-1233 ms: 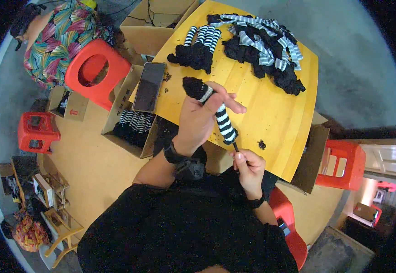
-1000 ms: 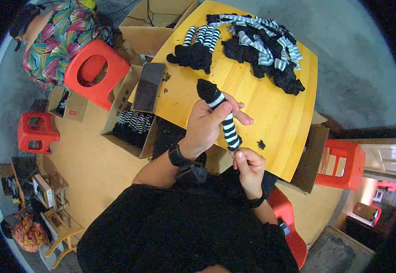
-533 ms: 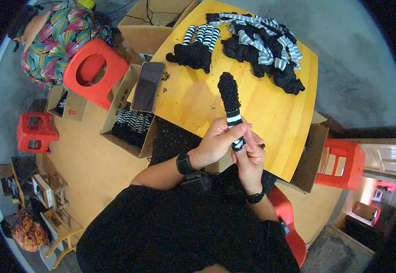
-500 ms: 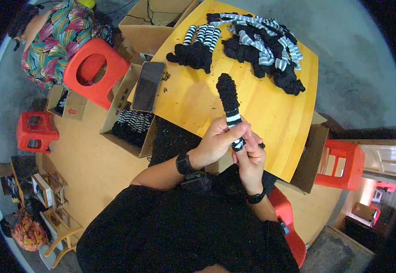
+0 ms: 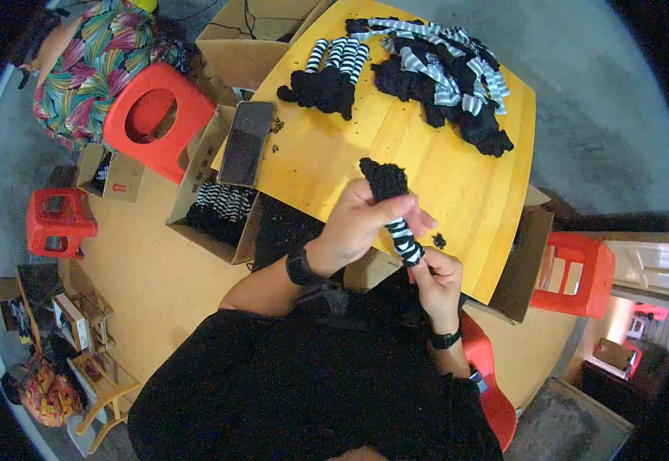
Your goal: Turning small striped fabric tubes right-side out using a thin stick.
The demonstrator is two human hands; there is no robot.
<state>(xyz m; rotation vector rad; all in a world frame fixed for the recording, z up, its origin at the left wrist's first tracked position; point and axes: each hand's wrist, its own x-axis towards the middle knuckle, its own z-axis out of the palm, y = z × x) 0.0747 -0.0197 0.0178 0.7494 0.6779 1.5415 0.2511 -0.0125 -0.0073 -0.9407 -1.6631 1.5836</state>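
Observation:
Over the near edge of the yellow table (image 5: pixel 457 192) I hold a knitted tube (image 5: pixel 404 240), black-and-white striped with a fuzzy black end pointing away from me. My left hand (image 5: pixel 359 221) is closed round its middle, thumb across the top, below the fuzzy end. My right hand (image 5: pixel 439 283) pinches the striped end nearest me. Farther back on the table lies a bunch of similar pieces (image 5: pixel 319 92), black ends toward me and striped tubes away. Right of it is a loose heap of black knits with grey-and-white striped strips (image 5: pixel 469 100).
A phone (image 5: pixel 247 144) lies at the table's left edge. Below it stands a cardboard box (image 5: pixel 188 188) of striped knits. More boxes stand behind and at the right (image 5: pixel 530 265). Red stools (image 5: pixel 154 119) are on both sides. A person in patterned clothing (image 5: pixel 92 77) is at the far left.
My left hand has slid up toward the fuzzy end, and my right hand has moved down and right to the striped end. More of the stripes show, and the tube sits lower.

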